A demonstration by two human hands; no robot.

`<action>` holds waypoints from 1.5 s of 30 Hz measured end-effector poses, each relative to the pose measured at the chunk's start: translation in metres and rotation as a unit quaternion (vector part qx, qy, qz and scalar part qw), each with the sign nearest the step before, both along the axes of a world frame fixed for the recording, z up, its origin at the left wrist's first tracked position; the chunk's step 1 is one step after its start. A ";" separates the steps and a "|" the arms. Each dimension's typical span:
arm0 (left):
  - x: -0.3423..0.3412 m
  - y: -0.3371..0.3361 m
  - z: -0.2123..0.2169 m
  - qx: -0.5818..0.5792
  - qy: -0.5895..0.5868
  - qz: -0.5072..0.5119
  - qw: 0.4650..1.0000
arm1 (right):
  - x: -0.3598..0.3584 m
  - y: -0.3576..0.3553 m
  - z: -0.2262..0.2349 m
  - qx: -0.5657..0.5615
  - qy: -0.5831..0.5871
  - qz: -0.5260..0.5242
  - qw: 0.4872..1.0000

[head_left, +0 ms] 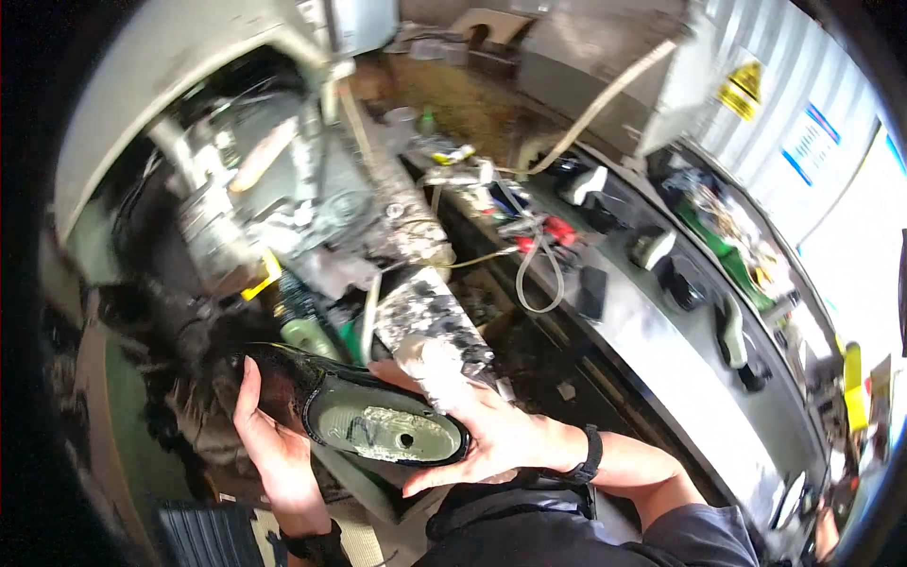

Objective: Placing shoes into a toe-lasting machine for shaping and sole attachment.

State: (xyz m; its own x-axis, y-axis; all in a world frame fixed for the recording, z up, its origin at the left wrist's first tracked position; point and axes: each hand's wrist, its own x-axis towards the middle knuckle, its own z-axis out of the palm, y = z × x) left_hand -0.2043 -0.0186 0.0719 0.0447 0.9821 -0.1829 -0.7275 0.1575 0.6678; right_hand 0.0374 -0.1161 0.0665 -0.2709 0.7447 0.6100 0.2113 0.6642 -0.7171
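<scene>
A glossy black shoe (pixel 283 373) lies across both my hands, toe end to the left. Its opening frames a grey-green shoe last (pixel 354 425) with a whitish scuffed patch and a dark round hole. At the toe end, my left hand (pixel 274 439) supports the shoe, thumb raised along its side. My right hand (pixel 496 430) wraps the heel end, with fingers on the far side and thumb on the near side. Just beyond the shoe, another green last (pixel 307 335) shows partly in the machine; its lower end is hidden.
A machine (pixel 283 194) with metal and clear parts stands at left. A worn, white-spattered beam (pixel 430 317) lies ahead. On the right, a conveyor (pixel 675 354) carries several black and pale shoe pieces. Near its edge are a dark phone-like slab (pixel 591 293) and a looped pale cable (pixel 540 307).
</scene>
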 end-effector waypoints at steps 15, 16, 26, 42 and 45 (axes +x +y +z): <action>0.333 -0.101 -0.214 -0.034 0.278 -0.496 0.822 | 0.250 -0.272 -0.170 -0.248 0.594 -0.536 0.546; 0.348 -0.113 -0.222 0.001 0.297 -0.530 0.794 | 0.270 -0.320 -0.177 -0.219 0.641 -0.543 0.496; 0.443 -0.170 -0.267 0.184 0.479 -0.504 0.695 | 0.420 -0.764 -0.293 -0.040 0.410 -0.909 0.067; 0.462 -0.157 -0.269 0.193 0.612 -0.542 0.542 | 0.742 -0.662 -0.340 -0.226 0.675 -0.590 0.381; 0.426 -0.159 -0.269 0.175 0.626 -0.503 0.570 | 0.751 -0.549 -0.285 -0.099 0.467 -0.742 0.470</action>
